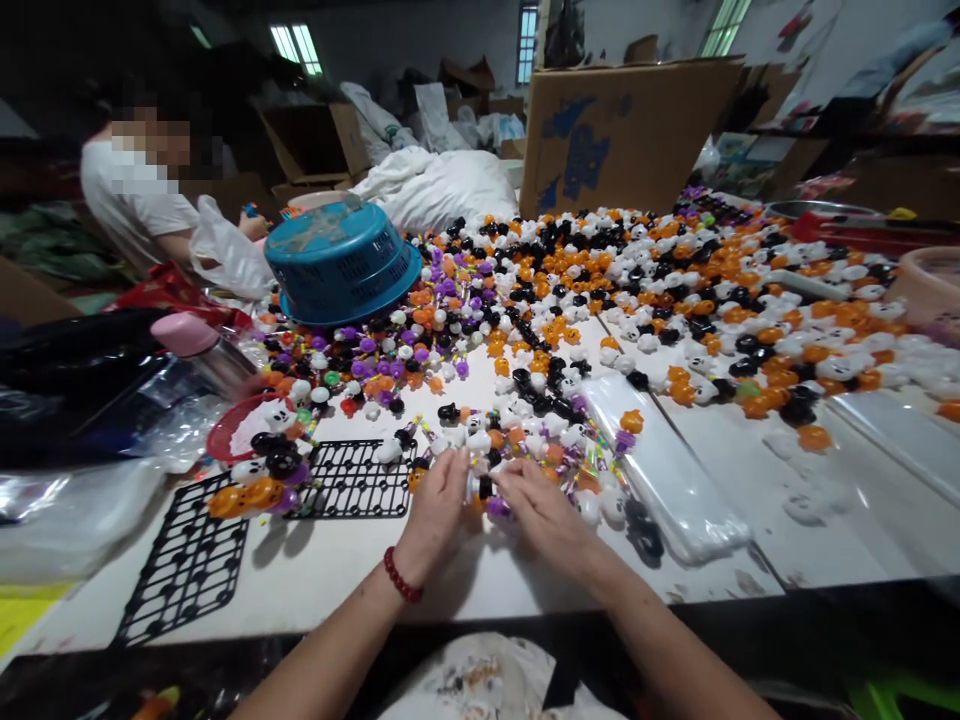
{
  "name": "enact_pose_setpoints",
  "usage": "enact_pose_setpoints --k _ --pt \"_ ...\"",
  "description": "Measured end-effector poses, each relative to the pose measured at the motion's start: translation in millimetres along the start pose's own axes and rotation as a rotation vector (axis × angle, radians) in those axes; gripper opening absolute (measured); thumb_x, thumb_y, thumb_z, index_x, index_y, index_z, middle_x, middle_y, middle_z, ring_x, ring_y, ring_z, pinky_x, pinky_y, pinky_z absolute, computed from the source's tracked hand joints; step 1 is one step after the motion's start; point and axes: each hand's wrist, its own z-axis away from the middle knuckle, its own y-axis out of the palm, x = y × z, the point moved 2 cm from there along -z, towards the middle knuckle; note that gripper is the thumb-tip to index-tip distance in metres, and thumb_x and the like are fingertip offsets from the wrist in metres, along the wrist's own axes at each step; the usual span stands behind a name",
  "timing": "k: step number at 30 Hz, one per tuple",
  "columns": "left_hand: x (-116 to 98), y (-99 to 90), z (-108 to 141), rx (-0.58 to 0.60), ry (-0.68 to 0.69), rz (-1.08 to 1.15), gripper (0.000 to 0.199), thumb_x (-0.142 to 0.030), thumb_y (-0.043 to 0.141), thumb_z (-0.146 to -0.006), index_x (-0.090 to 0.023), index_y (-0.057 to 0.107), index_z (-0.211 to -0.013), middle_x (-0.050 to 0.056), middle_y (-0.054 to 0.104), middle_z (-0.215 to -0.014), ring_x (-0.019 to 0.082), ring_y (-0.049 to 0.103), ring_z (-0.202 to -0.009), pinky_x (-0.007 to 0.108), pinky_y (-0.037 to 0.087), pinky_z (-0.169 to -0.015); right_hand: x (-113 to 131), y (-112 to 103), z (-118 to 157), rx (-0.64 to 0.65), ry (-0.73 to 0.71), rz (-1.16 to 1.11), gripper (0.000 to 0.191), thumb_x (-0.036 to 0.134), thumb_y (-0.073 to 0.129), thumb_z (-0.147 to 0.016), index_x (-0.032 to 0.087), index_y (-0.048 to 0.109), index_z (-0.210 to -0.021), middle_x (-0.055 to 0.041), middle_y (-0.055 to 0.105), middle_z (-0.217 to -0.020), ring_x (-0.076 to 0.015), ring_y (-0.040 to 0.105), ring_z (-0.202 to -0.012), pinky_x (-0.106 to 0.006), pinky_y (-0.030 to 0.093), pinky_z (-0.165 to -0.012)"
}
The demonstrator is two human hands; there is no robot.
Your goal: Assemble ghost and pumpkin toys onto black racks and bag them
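L hand [439, 505] + R hand [541, 508]: fingers pinching small white-and-black plastic piece [484, 487], long axis approx L-R, black end right, above white flat-topped counter [352, 575], near side.

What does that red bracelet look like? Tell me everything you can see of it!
The red bracelet is a single row of small, round, dark red beads with a slight shine; I can't tell what they're made of. It goes around the wrist of the left hand, lying against the skin and slanting across the arm. It looks unbroken where it shows. The wrist hides its far side, and no clasp can be seen.
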Motion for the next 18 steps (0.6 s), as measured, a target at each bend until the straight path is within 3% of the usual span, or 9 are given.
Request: enact_pose_setpoints --k 4,7,10,14,18 --pt "7 -27.2 -24 -0.165 0.058 -0.219 0.039 -0.055 0.038 -0.097 -0.023 0.044 -0.076 -0.004 0.046 -0.065 0.015 0.046 -0.062 0.028 0.034 -0.061 -7 -17 -35 -0.011 0.011 0.040 0.041 0.040 0.031 -0.104 0.020 0.067 -0.102 -0.0065 0.062 -0.102 -0.0188 0.058 -0.098 -0.036 0.048 -0.091" --pt "19 -36.9 -36 -0.151 0.124 -0.456 0.031 -0.047 0.037 -0.099 -0.023 0.047 -0.083 -0.002 0.051 -0.069 0.018 0.052 -0.068 0.031 0.037 -0.065 -12 -28 -75 -0.022 -0.074 0.214 0.032 0.036 0.042 -0.101 0.020 0.068 -0.108 -0.0078 0.065 -0.105 -0.0197 0.059 -0.100 -0.035 0.046 -0.093" --pt "28 -37.5 -41 -0.113 0.288 -0.642 0.028 -0.038 0.036 -0.100 -0.022 0.053 -0.085 0.004 0.057 -0.084 0.022 0.055 -0.086 0.037 0.043 -0.080 -22 -33 -127 -0.007 -0.080 0.510 0.029 0.031 0.048 -0.098 0.017 0.068 -0.113 -0.0112 0.066 -0.111 -0.0216 0.059 -0.104 -0.033 0.044 -0.095" --pt "31 -36.1 -43 -0.111 0.349 -0.649 0.023 -0.030 0.039 -0.099 -0.021 0.058 -0.091 0.007 0.058 -0.097 0.022 0.055 -0.096 0.040 0.047 -0.089 -46 -21 -201 0.165 -0.004 0.922 0.034 0.014 0.046 -0.094 0.018 0.063 -0.123 -0.0121 0.063 -0.114 -0.0221 0.059 -0.102 -0.028 0.045 -0.084" --pt "29 -39.1 -46 -0.119 0.324 -0.617 0.022 -0.029 0.041 -0.098 -0.020 0.059 -0.090 0.008 0.057 -0.096 0.023 0.056 -0.096 0.042 0.048 -0.091 -69 -1 -253 0.245 -0.058 1.024 0.040 0.003 0.044 -0.088 0.015 0.062 -0.122 -0.0151 0.056 -0.131 -0.0273 0.051 -0.118 -0.032 0.042 -0.093"
